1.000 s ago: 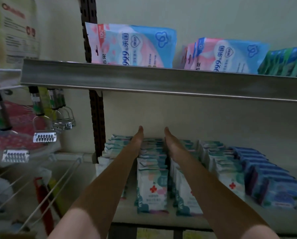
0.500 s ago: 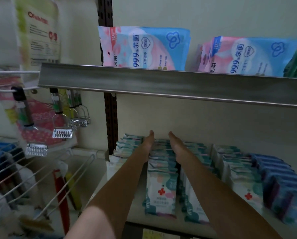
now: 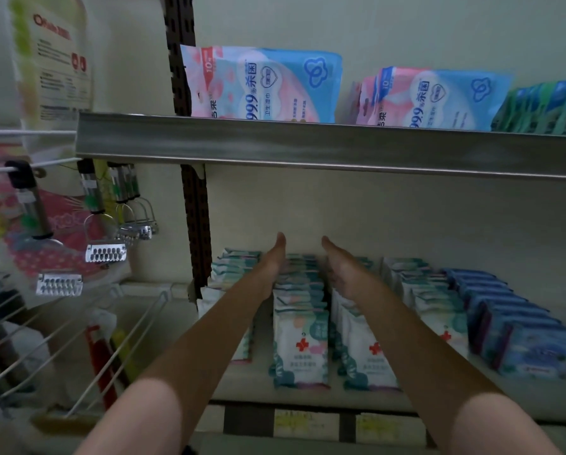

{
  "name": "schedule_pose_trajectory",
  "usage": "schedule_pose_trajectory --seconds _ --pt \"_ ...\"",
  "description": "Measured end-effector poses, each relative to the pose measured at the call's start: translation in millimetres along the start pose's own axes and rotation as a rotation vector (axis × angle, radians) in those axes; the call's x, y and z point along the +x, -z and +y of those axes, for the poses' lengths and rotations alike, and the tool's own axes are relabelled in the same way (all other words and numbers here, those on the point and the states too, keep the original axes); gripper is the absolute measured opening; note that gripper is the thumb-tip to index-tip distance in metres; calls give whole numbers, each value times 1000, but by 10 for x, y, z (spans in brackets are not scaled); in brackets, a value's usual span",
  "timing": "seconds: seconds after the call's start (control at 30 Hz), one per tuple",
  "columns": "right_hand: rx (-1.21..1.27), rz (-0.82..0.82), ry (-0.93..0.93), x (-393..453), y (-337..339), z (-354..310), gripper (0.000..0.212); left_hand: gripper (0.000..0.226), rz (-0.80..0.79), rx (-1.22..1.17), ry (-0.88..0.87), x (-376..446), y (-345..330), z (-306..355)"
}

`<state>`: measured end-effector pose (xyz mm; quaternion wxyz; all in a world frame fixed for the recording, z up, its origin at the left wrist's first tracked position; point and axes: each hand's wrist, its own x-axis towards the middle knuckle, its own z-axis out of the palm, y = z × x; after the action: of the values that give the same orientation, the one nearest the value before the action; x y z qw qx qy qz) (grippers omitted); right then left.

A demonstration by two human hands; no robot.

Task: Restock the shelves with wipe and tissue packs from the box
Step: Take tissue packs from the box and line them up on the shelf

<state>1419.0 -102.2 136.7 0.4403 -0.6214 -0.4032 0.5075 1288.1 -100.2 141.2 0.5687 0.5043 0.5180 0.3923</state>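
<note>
A: Left hand (image 3: 273, 264) and right hand (image 3: 342, 269) both reach deep into the lower shelf (image 3: 307, 394), fingers straight, palms facing each other, holding nothing. They flank the back of one row of wipe packs (image 3: 299, 326) — the left hand against its left side, the right hand over the gap to the next row (image 3: 363, 343).

B: So squaring the row up, by my reading?

A: That's my guess. To do it well, I'd keep both palms flat and press evenly along the row's sides, then draw the packs forward so the front one sits at the shelf edge. Squeeze too hard and the soft packs may buckle or tip.

B: What are they like?

A: Flat film pouches, glossy and slippery-looking, standing upright face-out, white and teal with a red cross. To the right sit blue packs (image 3: 521, 326), blockier. On the upper shelf (image 3: 307, 147), with its brushed metal lip, large pink-and-blue pouches (image 3: 265, 83) stand — puffy, crinkled at the seams.

B: And the box?

A: Not in view. To the left, metal tools (image 3: 106, 252) hang on hooks.
</note>
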Motion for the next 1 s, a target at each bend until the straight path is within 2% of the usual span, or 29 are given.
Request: schedule_pose_trajectory --seconds 0.13,0.43,0.57,0.7,0.8,0.83,0.87,0.93,1.0 --pt "-16 5 -16 -130 -45 38 73 74 0 -85 28 -103 8 -85" --pt "-28 24 -29 -362 -112 123 67 71 12 -212 79 -303 74 -148" --pt "-19 -2 -20 -389 -197 231 49 73 34 -238 103 -461 36 -186" --pt "-27 29 -1 -481 -242 254 75 74 39 -282 106 -423 33 -298" --pt "7 46 26 -248 -148 459 111 77 28 -294 85 -456 47 -354" --pt "0 47 18 -258 -128 501 116 76 24 -295 67 -496 49 -370" --pt "-3 47 2 -374 -143 509 111 73 19 -304 54 -529 56 -391" --pt "3 44 -18 -601 -195 519 84 66 14 -336 53 -516 74 -490" --pt "62 31 -28 -616 -216 642 65 62 -29 -381 70 -547 60 -543"
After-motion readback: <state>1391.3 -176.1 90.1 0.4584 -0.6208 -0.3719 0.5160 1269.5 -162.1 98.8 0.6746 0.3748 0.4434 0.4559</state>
